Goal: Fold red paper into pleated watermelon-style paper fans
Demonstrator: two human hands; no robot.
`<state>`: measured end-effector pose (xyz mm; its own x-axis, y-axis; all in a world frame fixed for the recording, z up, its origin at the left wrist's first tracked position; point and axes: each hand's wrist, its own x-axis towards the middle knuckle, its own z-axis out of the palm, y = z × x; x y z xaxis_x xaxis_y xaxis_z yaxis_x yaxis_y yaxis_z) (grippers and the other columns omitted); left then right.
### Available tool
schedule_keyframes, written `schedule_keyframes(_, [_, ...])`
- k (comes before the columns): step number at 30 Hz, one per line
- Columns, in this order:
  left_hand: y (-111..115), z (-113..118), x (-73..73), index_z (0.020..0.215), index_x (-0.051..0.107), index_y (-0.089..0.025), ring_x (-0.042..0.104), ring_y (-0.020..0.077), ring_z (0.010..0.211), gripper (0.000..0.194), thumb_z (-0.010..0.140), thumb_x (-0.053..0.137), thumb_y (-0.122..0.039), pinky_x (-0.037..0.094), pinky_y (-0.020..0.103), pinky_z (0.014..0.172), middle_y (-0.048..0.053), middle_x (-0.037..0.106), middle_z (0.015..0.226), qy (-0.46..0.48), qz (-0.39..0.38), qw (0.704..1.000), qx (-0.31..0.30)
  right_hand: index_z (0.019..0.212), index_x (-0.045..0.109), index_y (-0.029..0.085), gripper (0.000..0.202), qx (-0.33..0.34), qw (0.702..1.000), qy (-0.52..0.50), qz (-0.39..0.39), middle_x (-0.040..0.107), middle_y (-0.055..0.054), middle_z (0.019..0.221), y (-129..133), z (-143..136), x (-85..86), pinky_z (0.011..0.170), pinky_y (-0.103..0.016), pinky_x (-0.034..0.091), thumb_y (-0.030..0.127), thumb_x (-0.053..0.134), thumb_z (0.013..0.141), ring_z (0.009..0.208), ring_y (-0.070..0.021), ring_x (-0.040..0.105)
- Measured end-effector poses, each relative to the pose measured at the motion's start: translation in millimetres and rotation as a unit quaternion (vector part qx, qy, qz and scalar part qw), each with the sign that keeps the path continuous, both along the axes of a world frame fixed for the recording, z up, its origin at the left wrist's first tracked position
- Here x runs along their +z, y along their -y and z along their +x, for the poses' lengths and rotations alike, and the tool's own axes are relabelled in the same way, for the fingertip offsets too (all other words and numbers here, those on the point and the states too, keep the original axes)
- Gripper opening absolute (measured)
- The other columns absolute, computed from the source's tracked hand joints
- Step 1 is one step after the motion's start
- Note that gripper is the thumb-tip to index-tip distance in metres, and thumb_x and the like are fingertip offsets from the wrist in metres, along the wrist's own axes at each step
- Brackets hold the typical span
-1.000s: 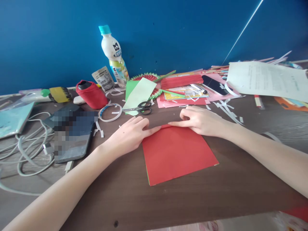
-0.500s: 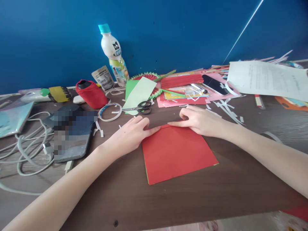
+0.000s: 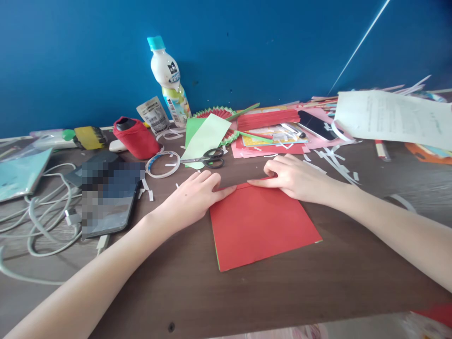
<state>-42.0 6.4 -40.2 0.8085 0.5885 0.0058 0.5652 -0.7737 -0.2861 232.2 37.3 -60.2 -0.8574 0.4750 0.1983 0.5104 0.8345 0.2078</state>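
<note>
From where I'm standing, the red paper [image 3: 263, 228] is flat on the table [image 3: 282, 287], right in front of the person. Left hand [image 3: 197, 200] and right hand [image 3: 293, 176] are both on its far edge, fingers curled, thumbs stretched toward each other with a small gap. Can't tell if they're pinching it or just pressing. There's a thin crease along that edge. Scissors [image 3: 213, 158] lie just beyond, blades over a pale green sheet [image 3: 210, 132].
</note>
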Motion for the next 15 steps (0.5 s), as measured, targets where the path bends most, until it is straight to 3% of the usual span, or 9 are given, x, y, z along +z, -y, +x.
schedule_keyframes(9, [0, 0, -0.6, 0.13, 0.041, -0.029, 0.044, 0.0163, 0.075, 0.058, 0.08, 0.034, -0.002, 0.038, 0.029, 0.066, 0.006, 0.049, 0.086, 0.01, 0.001, 1.0, 0.002, 0.115, 0.059, 0.023, 0.049, 0.041, 0.996, -0.082, 0.006, 0.058, -0.007, 0.091, -3, 4, -10.4, 0.07, -0.031, 0.039, 0.0, 0.027, 0.085, 0.079, -0.0158, 0.047])
schedule_keyframes(15, [-4, 1, -4.6, 0.118, 0.055, -0.029, 0.05, 0.0148, 0.081, 0.043, 0.084, 0.038, -0.009, 0.04, 0.028, 0.073, 0.004, 0.056, 0.092, 0.099, -0.028, 0.995, -0.003, 0.093, 0.066, 0.017, 0.029, 0.041, 0.99, -0.13, 0.028, 0.063, -0.006, 0.08, -1, -2, -5.3, 0.064, -0.028, 0.041, 0.011, 0.039, 0.088, 0.071, -0.015, 0.049])
